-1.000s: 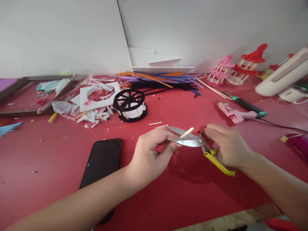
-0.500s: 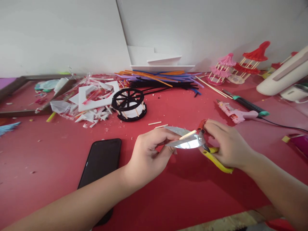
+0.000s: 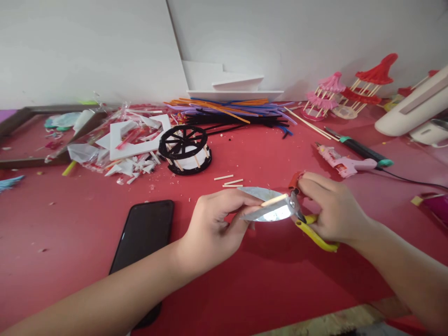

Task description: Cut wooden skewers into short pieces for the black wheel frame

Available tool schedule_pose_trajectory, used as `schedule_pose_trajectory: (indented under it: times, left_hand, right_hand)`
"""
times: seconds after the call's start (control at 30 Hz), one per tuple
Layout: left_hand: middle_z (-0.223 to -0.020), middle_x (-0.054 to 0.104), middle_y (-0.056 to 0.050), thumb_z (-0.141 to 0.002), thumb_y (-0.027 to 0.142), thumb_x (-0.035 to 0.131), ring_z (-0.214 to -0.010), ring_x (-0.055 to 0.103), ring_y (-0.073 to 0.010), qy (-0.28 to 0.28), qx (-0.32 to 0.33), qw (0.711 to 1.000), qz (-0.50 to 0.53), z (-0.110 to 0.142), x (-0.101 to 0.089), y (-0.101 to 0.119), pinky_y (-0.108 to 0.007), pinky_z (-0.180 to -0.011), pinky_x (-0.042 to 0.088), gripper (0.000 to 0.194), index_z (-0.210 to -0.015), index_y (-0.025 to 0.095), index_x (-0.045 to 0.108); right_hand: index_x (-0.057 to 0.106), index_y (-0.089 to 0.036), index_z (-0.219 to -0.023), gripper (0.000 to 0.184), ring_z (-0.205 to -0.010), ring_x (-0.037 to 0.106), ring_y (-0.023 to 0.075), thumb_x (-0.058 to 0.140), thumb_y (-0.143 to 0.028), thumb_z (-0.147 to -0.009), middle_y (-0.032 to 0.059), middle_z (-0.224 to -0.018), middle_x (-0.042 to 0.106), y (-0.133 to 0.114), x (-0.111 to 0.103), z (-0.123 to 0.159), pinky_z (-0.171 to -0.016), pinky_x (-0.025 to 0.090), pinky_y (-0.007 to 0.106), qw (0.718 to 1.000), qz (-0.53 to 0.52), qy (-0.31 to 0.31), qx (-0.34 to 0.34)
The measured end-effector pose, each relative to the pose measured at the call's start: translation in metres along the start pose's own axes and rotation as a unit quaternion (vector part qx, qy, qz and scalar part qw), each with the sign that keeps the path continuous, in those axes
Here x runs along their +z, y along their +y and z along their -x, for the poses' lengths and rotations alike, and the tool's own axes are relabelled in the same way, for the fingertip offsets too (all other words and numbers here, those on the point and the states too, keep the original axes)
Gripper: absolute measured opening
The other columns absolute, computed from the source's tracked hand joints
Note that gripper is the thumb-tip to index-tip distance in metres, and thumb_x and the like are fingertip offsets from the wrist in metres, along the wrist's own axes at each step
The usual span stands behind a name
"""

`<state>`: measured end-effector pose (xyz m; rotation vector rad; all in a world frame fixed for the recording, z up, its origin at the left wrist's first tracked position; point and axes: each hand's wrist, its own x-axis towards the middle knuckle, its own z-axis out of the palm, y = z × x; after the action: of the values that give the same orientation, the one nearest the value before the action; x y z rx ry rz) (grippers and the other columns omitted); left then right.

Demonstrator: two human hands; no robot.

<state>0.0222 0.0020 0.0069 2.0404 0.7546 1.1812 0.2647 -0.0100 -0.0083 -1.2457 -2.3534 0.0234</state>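
My right hand [image 3: 331, 205] is closed around the handles of a pair of scissors [image 3: 269, 214], one handle yellow and the other reddish. Their blades point left and stand apart. Between the blades lies a short pale wooden stick [image 3: 275, 200], pinched at its left end by my left hand [image 3: 219, 219]. The fingertips of that hand are partly hidden by the lower blade. Several cut stick pieces [image 3: 233, 182] rest on the red table just beyond the blades. Farther back stands a round black frame [image 3: 185, 149] with short wooden posts and a white middle.
A phone [image 3: 142, 238] lies left of my left forearm. White scraps and plastic [image 3: 136, 140] are heaped at back left, beside a bundle of pipe cleaners [image 3: 227, 112]. On the right are a pink glue gun [image 3: 345, 161], a black-green tool [image 3: 364, 149] and small pink [image 3: 324, 98] and red [image 3: 371, 84] towers.
The stick has shifted lower and deeper between the blades, near the pivot. Both hands keep their grips. The view has shifted slightly, and another cut piece shows on the table.
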Motion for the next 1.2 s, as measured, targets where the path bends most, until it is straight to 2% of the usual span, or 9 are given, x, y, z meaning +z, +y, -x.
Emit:
schedule_pose_trajectory:
  times: [0.27,0.47,0.57,0.7,0.9,1.2]
  left_hand:
    - [-0.065,0.068,0.001,-0.071,-0.006,0.048,-0.056,0.064,-0.0089,-0.014,0.009,0.999,-0.027,0.002,-0.001,0.001,-0.016,-0.054,0.05,0.029,-0.08,0.017,0.062]
    - [-0.071,0.069,-0.002,-0.076,0.001,0.052,-0.06,0.063,-0.0106,-0.009,0.006,1.0,-0.028,0.004,0.001,0.001,-0.019,-0.056,0.051,0.02,-0.082,0.017,0.061]
    - [-0.075,0.07,-0.003,-0.079,0.002,0.051,-0.062,0.064,-0.0104,0.012,0.005,1.0,-0.023,0.004,0.002,0.0,-0.019,-0.055,0.051,0.02,-0.087,0.017,0.061]
    - [-0.076,0.071,-0.003,-0.077,-0.001,0.05,-0.065,0.066,-0.0113,0.023,0.012,0.999,-0.029,0.003,0.002,-0.002,-0.02,-0.06,0.053,0.024,-0.084,0.017,0.063]
    - [-0.071,0.07,-0.003,-0.069,-0.004,0.043,-0.061,0.065,-0.011,0.009,0.018,0.999,-0.039,0.002,0.002,-0.002,-0.02,-0.058,0.051,0.033,-0.081,0.016,0.066]
    - [-0.06,0.063,0.0,-0.074,-0.004,0.043,-0.053,0.059,-0.0087,-0.047,-0.009,0.999,0.004,0.0,-0.001,-0.001,-0.017,-0.052,0.044,0.025,-0.067,0.015,0.058]
  right_hand:
    - [0.036,-0.023,-0.069,0.015,-0.057,0.035,0.0126,0.05,-0.023,-0.077,-0.0017,-0.067,0.039,-0.008,-0.002,0.002,-0.052,0.031,0.027,0.999,0.041,0.017,0.001]
    - [0.036,-0.023,-0.068,0.013,-0.053,0.034,0.0124,0.044,-0.018,-0.077,-0.0014,-0.066,0.04,-0.011,-0.002,0.003,-0.05,0.029,0.026,0.998,0.063,0.02,0.011]
    - [0.039,-0.022,-0.068,0.014,-0.055,0.038,0.0132,0.047,-0.022,-0.079,-0.0005,-0.067,0.043,-0.011,-0.001,0.001,-0.052,0.031,0.027,0.997,0.063,0.023,0.024]
    - [0.045,-0.021,-0.074,0.014,-0.064,0.047,0.0165,0.054,-0.03,-0.078,0.0019,-0.073,0.05,-0.009,-0.002,-0.001,-0.057,0.036,0.029,0.998,0.053,0.009,0.043]
    - [0.042,-0.022,-0.074,0.015,-0.064,0.044,0.017,0.056,-0.027,-0.071,0.0009,-0.072,0.046,-0.005,-0.006,0.001,-0.056,0.035,0.029,0.998,0.057,0.005,0.03]
    - [0.037,-0.023,-0.072,0.018,-0.064,0.043,0.0168,0.054,-0.028,-0.075,0.0013,-0.072,0.044,-0.003,-0.003,0.0,-0.056,0.035,0.03,0.997,0.068,0.004,0.021]
